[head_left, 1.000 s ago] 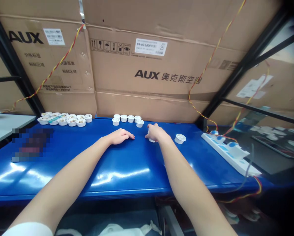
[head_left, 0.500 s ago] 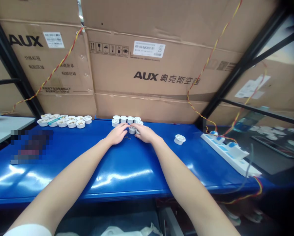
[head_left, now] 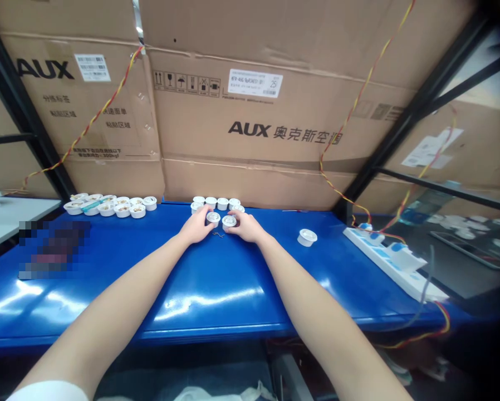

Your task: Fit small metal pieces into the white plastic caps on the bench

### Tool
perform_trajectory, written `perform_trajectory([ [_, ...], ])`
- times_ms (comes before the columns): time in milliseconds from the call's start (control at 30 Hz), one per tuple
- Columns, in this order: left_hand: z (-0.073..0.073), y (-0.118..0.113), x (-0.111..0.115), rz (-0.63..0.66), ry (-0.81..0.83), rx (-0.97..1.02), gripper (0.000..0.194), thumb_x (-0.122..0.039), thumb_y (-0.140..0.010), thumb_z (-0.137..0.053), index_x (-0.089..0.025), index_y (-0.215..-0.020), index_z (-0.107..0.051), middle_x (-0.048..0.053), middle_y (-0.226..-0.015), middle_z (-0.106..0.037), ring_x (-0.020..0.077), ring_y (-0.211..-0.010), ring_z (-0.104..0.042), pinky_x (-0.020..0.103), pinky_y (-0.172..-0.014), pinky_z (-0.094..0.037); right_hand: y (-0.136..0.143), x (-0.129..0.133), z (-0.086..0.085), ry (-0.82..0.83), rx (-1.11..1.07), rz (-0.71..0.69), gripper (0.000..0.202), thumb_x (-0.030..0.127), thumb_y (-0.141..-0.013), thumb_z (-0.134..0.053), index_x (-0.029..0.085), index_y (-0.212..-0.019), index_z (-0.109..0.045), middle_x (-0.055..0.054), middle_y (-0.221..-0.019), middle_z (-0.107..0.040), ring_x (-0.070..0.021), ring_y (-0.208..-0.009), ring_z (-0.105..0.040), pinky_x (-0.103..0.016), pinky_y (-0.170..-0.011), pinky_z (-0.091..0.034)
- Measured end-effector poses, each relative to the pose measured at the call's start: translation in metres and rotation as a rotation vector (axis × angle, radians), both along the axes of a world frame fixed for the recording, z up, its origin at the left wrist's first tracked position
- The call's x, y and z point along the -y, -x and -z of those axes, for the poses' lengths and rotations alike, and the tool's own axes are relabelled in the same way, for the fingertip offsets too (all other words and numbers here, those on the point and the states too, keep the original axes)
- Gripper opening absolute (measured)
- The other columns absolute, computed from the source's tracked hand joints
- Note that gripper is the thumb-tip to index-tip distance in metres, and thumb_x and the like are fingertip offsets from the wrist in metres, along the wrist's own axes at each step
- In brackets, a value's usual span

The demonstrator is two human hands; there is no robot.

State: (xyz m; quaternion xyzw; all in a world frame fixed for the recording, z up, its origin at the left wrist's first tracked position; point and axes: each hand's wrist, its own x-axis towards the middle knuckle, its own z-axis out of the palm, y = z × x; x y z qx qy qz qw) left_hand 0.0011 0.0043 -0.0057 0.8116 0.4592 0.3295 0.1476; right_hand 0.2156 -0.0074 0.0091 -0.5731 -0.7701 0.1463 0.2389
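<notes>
In the head view, my left hand [head_left: 196,226] has its thumb and fingers closed round a small white lidded cup [head_left: 213,219]. Beside it, a second white lidded cup [head_left: 228,222] is gripped at its right side by my right hand [head_left: 248,225]. A narrow gap lies between these two cups. Just behind them stand several similar white cups [head_left: 222,204] in short rows, partly hidden by my fingers. Small dark thin pieces [head_left: 219,234] lie on the blue table [head_left: 216,267] in front of the held cups.
A lone white cup [head_left: 307,238] stands to the right, near a white power strip [head_left: 394,264] with plugs. At the back left, several white cups [head_left: 122,210] hold small contents, with a teal tool [head_left: 92,205] across them. Cardboard [head_left: 250,178] walls the back; red-yellow wires [head_left: 95,116] hang down.
My hands have drawn slightly apart. A white cup now shows in each hand, where before the fingers nearly met over the front cup.
</notes>
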Motion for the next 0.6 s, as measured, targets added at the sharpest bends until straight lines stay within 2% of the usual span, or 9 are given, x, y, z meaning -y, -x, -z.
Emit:
perform_trajectory([
  [133, -0.006, -0.002, 0.003, -0.066, 0.108, -0.050, 0.041, -0.036, -0.082, -0.063, -0.025, -0.120, -0.051, 0.007, -0.117, -0.067, 0.0294, -0.108, -0.063, 0.042, -0.092, -0.048, 0.000, -0.001, 0.001, -0.016, 0.007, -0.007, 0.045, 0.032, -0.070, -0.078, 0.024, -0.112, -0.064, -0.003, -0.106, -0.071, -0.0221, -0.096, -0.066, -0.031, -0.084, -0.050],
  [267, -0.007, -0.003, 0.005, -0.074, 0.080, -0.077, 0.034, -0.034, -0.082, -0.064, -0.024, -0.112, -0.053, 0.005, -0.105, -0.069, 0.0279, -0.099, -0.066, 0.041, -0.087, -0.050, 0.002, 0.001, 0.001, -0.167, 0.045, -0.084, 0.047, 0.017, -0.074, -0.069, 0.023, -0.120, -0.061, -0.005, -0.119, -0.067, -0.0226, -0.106, -0.062, -0.033, -0.091, -0.048],
  [367, -0.005, 0.002, 0.002, -0.030, -0.098, -0.092, 0.035, -0.024, -0.082, -0.061, -0.023, -0.116, -0.052, 0.007, -0.112, -0.068, 0.0270, -0.104, -0.064, 0.039, -0.088, -0.050, 0.005, 0.003, -0.003, -0.241, 0.141, -0.145, 0.047, 0.012, -0.076, -0.064, 0.023, -0.121, -0.061, -0.007, -0.127, -0.062, -0.0231, -0.111, -0.059, -0.033, -0.095, -0.046],
  [467, -0.007, 0.008, -0.002, 0.036, -0.320, -0.193, 0.044, -0.013, -0.082, -0.055, -0.021, -0.125, -0.052, 0.010, -0.126, -0.063, 0.0268, -0.117, -0.058, 0.040, -0.096, -0.046, 0.008, 0.006, -0.008, -0.270, 0.235, -0.166, 0.043, 0.009, -0.076, -0.060, 0.023, -0.117, -0.065, -0.007, -0.126, -0.061, -0.0226, -0.111, -0.058, -0.032, -0.095, -0.047],
  [600, -0.015, 0.011, -0.004, 0.132, -0.470, -0.369, 0.034, -0.009, -0.087, -0.045, -0.020, -0.115, -0.061, 0.009, -0.123, -0.065, 0.0245, -0.118, -0.056, 0.040, -0.102, -0.040, 0.011, 0.009, -0.013, -0.278, 0.292, -0.156, 0.039, 0.009, -0.079, -0.058, 0.023, -0.114, -0.067, -0.007, -0.123, -0.061, -0.0222, -0.114, -0.055, -0.031, -0.099, -0.044],
])
